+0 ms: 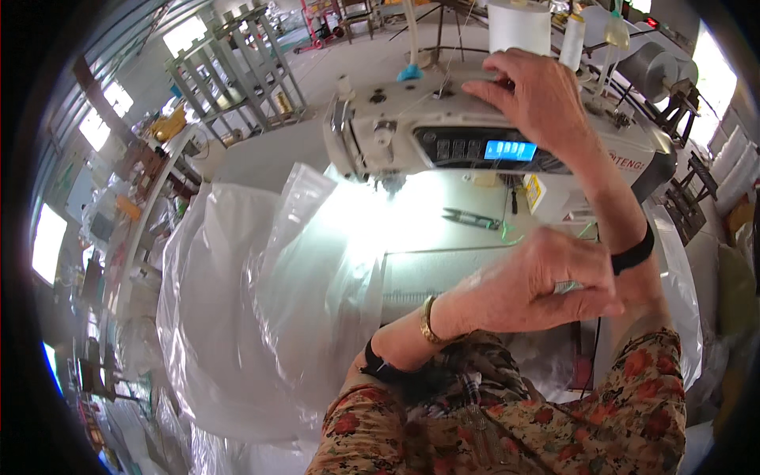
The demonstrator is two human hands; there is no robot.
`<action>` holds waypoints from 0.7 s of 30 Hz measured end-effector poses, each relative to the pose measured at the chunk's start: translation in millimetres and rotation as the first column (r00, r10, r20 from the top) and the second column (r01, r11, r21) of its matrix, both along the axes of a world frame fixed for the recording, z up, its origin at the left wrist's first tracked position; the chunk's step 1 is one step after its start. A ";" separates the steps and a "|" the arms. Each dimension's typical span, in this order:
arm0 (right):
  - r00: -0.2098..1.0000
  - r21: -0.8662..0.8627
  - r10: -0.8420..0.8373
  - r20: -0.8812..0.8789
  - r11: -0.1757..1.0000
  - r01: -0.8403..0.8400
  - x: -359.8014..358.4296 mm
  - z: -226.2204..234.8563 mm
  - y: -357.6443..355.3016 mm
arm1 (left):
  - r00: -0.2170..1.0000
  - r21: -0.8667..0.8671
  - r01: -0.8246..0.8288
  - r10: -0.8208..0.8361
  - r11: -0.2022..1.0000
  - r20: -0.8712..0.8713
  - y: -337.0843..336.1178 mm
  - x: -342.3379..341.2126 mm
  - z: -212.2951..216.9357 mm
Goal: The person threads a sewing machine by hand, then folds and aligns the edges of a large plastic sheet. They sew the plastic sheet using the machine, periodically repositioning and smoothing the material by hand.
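Note:
My right hand (538, 99) reaches over the head of a white sewing machine (380, 111), fingers bent, thumb and forefinger apart close to its top. No object shows in it. Lower down, above the table edge, my left hand (534, 285) is blurred, its fingers curled with the tips pressed together; whatever they hold, if anything, cannot be made out. Beneath the machine arm lies a pair of thread snips (473, 218), beside some green thread (508, 232). Translucent white plastic sheeting (229, 293) is heaped left of the lit needle area, partly under it.
Behind the machine stand a large white thread cone (518, 30), a slim white spool (572, 43) and a grey cone (647, 71). A small lit display (510, 150) is on the machine's front. A grey metal rack (233, 75) stands at the back left.

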State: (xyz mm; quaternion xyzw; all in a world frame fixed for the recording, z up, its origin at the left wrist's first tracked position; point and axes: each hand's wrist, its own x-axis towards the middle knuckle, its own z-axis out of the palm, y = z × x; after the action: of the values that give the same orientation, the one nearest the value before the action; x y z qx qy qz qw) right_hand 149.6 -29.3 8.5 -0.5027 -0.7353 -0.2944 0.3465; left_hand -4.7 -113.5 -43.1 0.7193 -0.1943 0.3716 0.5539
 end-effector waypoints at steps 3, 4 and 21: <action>1.000 -0.050 -0.030 0.000 0.998 0.030 -0.1 0.2 -0.7 | 0.972 0.124 -0.068 0.094 0.990 -0.217 -29.2 -20.6 -38.7; 1.000 -0.043 -0.027 -0.015 0.999 0.026 -0.5 0.5 -0.9 | 0.949 0.104 -0.080 0.108 0.991 -0.297 -38.5 -32.6 -51.7; 0.925 0.335 0.354 0.140 0.862 -0.381 -43.0 -67.7 -86.0 | 0.099 0.252 -0.932 0.851 0.261 -0.515 -157.6 -209.0 -178.8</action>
State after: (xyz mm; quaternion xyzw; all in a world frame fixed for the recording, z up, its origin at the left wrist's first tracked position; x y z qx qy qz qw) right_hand 106.6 -115.3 -59.2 -0.2709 -0.7642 -0.3692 0.4542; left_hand -213.8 -271.2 -221.9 0.7187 0.4789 0.4118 0.2908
